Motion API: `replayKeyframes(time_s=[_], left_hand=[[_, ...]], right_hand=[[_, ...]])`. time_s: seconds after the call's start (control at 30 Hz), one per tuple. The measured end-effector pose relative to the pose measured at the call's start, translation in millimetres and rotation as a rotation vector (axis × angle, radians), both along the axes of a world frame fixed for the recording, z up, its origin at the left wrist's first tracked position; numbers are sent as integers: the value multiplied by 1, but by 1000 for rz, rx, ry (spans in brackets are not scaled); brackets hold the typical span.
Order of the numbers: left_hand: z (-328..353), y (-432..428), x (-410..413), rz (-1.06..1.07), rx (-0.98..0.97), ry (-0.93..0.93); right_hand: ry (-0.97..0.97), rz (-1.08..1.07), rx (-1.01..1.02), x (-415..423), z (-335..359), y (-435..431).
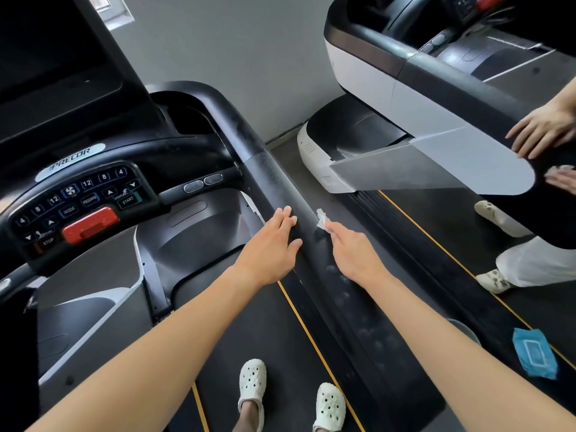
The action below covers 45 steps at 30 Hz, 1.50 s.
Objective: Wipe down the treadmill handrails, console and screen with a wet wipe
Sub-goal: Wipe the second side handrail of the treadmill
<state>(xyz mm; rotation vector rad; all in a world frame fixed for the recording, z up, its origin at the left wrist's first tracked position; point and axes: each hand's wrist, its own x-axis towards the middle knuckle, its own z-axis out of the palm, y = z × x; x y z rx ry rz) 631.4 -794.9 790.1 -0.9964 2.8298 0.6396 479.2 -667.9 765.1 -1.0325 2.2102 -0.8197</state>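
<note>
Bottom centre: white clogs (pixel 252 380) on the treadmill belt, both forearms reaching up the frame. Lower right: blue wipe pack (pixel 534 353) lying on the neighbouring machine's deck. Mid frame: both hands on the right handrail (pixel 271 173). Left hand (pixel 271 247) lies flat on the rail's inner side, fingers straight, holding nothing. Right hand (pixel 352 254) curls over the rail's outer side, gripping a bunched white wet wipe (pixel 322 220) that pokes out past its fingertips, touching the rail. The rail stretch nearest the camera shows damp smears, so probably wiped already; the stretch beyond the hands looks dusty grey, likely not done. Left middle: console (pixel 81 207) with red stop tab, no wipe near it; upper left: dark screen (pixel 46 57). Both judged yet to do, so the task is early. Far right: another person's hand (pixel 542 132) on a second treadmill (pixel 374 76)
</note>
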Motion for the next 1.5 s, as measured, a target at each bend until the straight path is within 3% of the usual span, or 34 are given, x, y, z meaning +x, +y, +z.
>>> replayKeyframes(time_s=[0.53,0.73,0.83,1.17,1.5], left_hand=[[-1,4,-2,22,21,-2],[0,9,-1,-7,-20,-26],[-8,11,1,-75,-132,-78],[-9,20,17,-63,-119,120],[-19,15,26,-107,-45,210]], right_hand=[[50,79,-10,13,2,8],[36,82,-5,16,11,-11],[117,136,-22,24,13,9],[137,140,-21,25,12,-5],[418,111,12,54,3,31]])
